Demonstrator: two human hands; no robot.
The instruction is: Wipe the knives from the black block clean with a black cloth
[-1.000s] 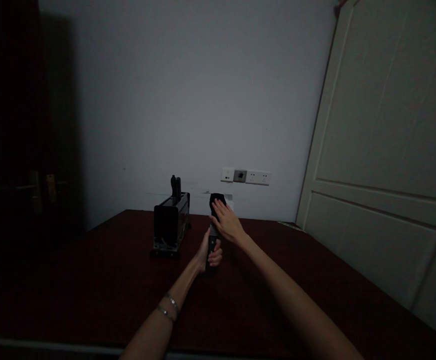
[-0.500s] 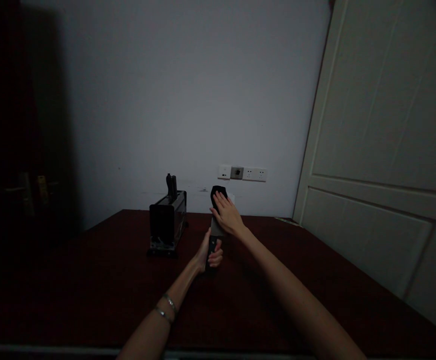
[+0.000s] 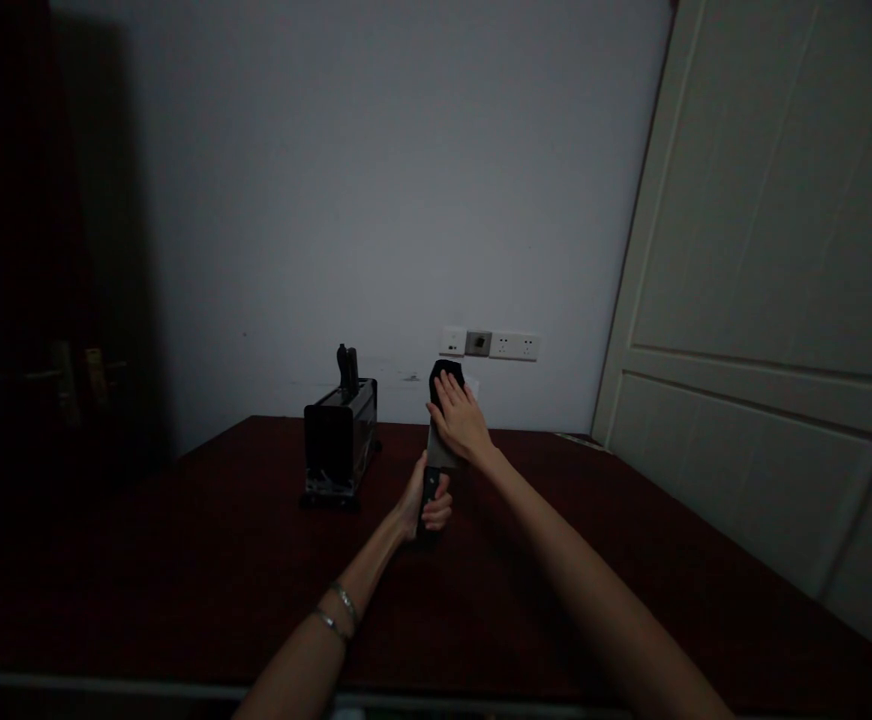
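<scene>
My left hand [image 3: 425, 503] is wrapped round the dark handle of a knife [image 3: 436, 453] that stands blade up over the dark red table [image 3: 203, 560]. My right hand [image 3: 460, 420] lies flat against the blade with a black cloth [image 3: 445, 378] under its fingers; the cloth's top sticks out above the fingertips. To the left stands a black knife block [image 3: 340, 443] with dark handles [image 3: 347, 367] rising from its top. Two thin bracelets [image 3: 335, 608] ring my left wrist.
A pale wall stands behind the table, with a strip of sockets [image 3: 490, 345] just above the table's far edge. A cream panelled door [image 3: 773, 300] fills the right side. A dark door with brass hardware [image 3: 76, 375] is at the left.
My right hand and the cloth have slid a little up the blade. The left hand keeps its grip on the handle. The view has shifted slightly.
</scene>
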